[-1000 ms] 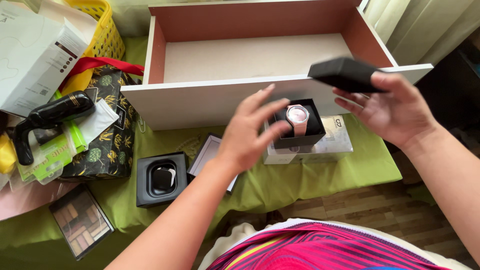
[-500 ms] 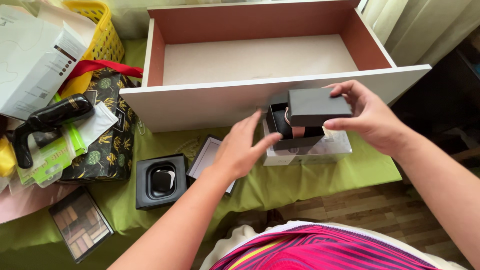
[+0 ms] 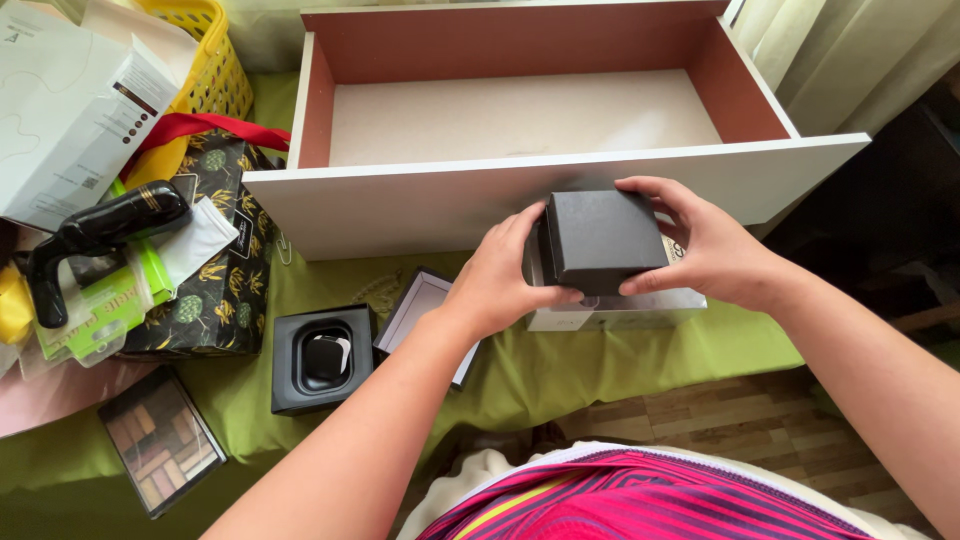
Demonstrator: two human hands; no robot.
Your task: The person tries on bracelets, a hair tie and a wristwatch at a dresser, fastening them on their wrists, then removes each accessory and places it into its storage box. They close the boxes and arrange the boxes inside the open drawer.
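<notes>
**Both hands around the small black box**

We have both hands clamped on a small black box (image 3: 600, 240), one on each side. Our left hand (image 3: 500, 280) presses its fingers against the box's left wall, thumb low at the front corner. Our right hand (image 3: 700, 250) wraps the right side, fingers curling over the top rear edge and thumb along the lower right. The box sits between our palms, its lid on, resting on a flat white package (image 3: 620, 305) that lies on the green cloth (image 3: 600, 365).

Just behind the box stands a white drawer (image 3: 420, 205) with reddish inner walls, pulled out and facing us. To the left of our left forearm a second black box (image 3: 322, 358) lies open on the cloth, a dark watch inside it, and a shallow open lid (image 3: 415, 305) with a pale inside lies just beside it. Further left we see a patterned dark bag (image 3: 215, 270), a black handheld device (image 3: 95, 235), a yellow basket (image 3: 205, 60), a white carton (image 3: 70, 100) and a makeup palette (image 3: 160, 440).
</notes>
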